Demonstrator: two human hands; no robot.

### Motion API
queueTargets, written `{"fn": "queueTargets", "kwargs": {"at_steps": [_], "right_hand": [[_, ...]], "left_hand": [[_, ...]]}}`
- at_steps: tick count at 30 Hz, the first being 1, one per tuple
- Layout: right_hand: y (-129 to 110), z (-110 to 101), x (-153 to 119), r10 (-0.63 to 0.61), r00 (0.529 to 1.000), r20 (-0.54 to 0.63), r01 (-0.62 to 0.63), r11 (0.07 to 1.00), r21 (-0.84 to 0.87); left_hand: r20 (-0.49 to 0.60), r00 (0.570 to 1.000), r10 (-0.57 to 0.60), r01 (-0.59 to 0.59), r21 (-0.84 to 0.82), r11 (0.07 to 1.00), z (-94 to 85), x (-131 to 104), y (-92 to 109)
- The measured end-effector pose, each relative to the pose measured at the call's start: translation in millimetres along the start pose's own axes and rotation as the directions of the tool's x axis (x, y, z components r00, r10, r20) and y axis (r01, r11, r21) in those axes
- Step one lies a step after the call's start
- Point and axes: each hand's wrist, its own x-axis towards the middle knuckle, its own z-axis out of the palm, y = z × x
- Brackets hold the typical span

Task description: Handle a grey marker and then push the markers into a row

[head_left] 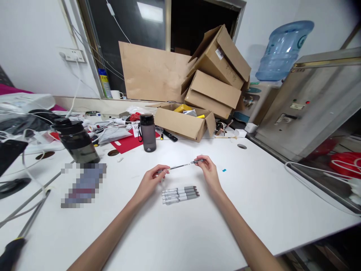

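Note:
A thin pen refill [180,166] stretches between my two hands, held a little above the white table. My left hand [153,178] is closed, pinching its left end between thumb and fingers. At the other end, the fingertips of my right hand [209,171] close around a wider greyish part; whether this is a separate piece I cannot tell. Just below my hands lies a row of several white-and-grey pens [180,195], side by side, grey ends to the right.
Left of my hands are a pixelated patch [86,186] and a dark bottle [76,141]. Another bottle [148,133] stands behind them, near an open cardboard box [180,122]. A small blue piece [224,170] lies to the right. A screwdriver [17,244] is at lower left.

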Motion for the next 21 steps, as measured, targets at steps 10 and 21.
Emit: {"fn": "queueTargets", "kwargs": {"at_steps": [10,21], "right_hand": [[-3.3,2.6,-2.7,0.009,0.999,0.034,-0.008,1.0,-0.026],[-4.9,8.0,-9.7,0.015,0.988,0.153,0.0,0.996,-0.093]], "left_hand": [[0.004,1.0,0.008,-0.008,0.001,1.0,1.3,0.2,-1.8],[0.03,0.999,0.024,-0.025,0.018,1.0,3.2,-0.6,-0.7]]}}
